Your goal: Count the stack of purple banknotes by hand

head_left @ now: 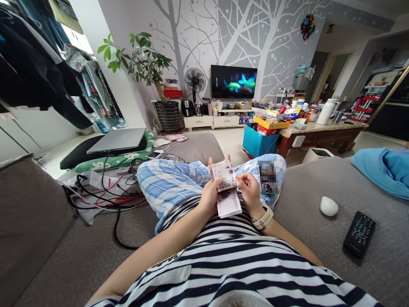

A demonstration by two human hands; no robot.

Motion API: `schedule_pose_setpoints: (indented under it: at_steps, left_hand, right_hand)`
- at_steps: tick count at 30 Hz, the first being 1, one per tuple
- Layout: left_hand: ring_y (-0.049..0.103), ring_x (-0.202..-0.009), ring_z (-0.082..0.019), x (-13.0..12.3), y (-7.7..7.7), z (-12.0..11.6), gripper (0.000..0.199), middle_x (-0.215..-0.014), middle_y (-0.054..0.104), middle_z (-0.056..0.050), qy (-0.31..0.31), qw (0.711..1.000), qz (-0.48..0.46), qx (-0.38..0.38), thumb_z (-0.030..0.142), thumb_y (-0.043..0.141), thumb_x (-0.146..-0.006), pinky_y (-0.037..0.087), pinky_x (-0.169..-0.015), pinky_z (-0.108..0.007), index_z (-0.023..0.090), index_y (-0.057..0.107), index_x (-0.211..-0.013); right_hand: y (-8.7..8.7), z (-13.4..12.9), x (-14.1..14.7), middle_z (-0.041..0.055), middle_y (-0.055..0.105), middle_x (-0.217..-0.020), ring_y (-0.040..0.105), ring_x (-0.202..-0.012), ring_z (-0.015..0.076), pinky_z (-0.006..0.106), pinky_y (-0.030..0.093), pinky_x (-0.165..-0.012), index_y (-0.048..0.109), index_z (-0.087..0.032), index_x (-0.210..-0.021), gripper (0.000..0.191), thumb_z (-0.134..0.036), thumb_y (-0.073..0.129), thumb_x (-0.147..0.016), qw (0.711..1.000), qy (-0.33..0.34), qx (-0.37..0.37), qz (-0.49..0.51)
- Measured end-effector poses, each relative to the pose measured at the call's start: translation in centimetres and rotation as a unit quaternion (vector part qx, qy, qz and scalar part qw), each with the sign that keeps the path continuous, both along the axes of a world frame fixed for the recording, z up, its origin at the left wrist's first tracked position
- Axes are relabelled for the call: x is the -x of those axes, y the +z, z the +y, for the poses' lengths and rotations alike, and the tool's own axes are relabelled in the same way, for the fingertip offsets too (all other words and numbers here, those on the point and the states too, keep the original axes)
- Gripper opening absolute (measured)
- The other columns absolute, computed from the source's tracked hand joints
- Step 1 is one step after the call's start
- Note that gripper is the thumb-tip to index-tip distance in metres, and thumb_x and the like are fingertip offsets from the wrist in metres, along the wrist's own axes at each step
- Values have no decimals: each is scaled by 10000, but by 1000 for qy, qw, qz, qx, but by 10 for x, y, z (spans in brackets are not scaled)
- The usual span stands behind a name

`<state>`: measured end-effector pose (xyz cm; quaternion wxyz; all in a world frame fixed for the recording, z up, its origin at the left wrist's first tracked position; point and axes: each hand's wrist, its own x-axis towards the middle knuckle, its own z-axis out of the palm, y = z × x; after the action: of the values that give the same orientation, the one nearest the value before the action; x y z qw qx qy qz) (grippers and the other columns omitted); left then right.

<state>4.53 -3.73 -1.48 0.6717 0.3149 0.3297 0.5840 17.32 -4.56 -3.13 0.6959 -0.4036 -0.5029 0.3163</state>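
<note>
A thin stack of pale paper banknotes (224, 187) sits in the person's lap, above the blue plaid trousers (169, 183), at the centre of the view. The left hand (209, 197) grips the stack from 9 o'clock, thumb across its face; the right hand (249, 194) pinches the top note's edge from 3 o'clock. The lower half of the stack droops toward 6 o'clock, so the notes look light, limp and apt to slide against each other; a firm pinch across the middle or one short end should keep them together. The number of notes cannot be told.

There is one stack and one blurred phone (267, 177) resting on the knee at 3 o'clock. On the grey sofa (306, 238), at 4 o'clock, lie one white oval object (329, 206) and one black remote control (359, 233).
</note>
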Motion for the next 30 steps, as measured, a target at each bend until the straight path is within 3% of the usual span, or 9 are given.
schedule_pose_setpoints:
  at_steps: [9, 17, 23, 30]
  left_hand:
    - [723, -838, -272, -1, 0, -2, 257, -800, 752, -82, -17, 999, -13, -25, 160, 718, -628, 567, -798, -380, 135, 685, -881]
    - [721, -816, -272, 0, 1, -3, 237, -801, 750, -87, -11, 1000, -5, -10, 223, 711, -677, 570, -757, -376, 139, 697, -898]
    - [719, -832, -272, 0, 1, -3, 228, -810, 751, -81, -15, 1000, 5, -21, 190, 737, -636, 567, -769, -372, 148, 687, -854]
    - [725, -824, -272, 0, 0, -2, 244, -806, 755, -85, -16, 1000, -3, -22, 189, 716, -658, 569, -778, -374, 136, 694, -895]
  right_hand:
    - [0, 0, -1, -40, 465, -593, 400, -568, 112, 252, 345, -547, 524, -197, -642, 332, -464, 647, -797, 999, -6, 10, -41]
    - [0, -1, -1, -33, 478, -613, 413, -587, 119, 256, 366, -569, 538, -194, -655, 319, -460, 643, -795, 999, 6, 10, -33]
    - [3, -2, -1, -39, 474, -620, 414, -589, 114, 249, 364, -559, 529, -194, -671, 308, -448, 667, -779, 999, 23, 12, -22]
    - [-1, 0, -2, -33, 498, -593, 421, -576, 116, 250, 363, -551, 538, -192, -637, 340, -471, 667, -783, 999, -2, 23, -44]
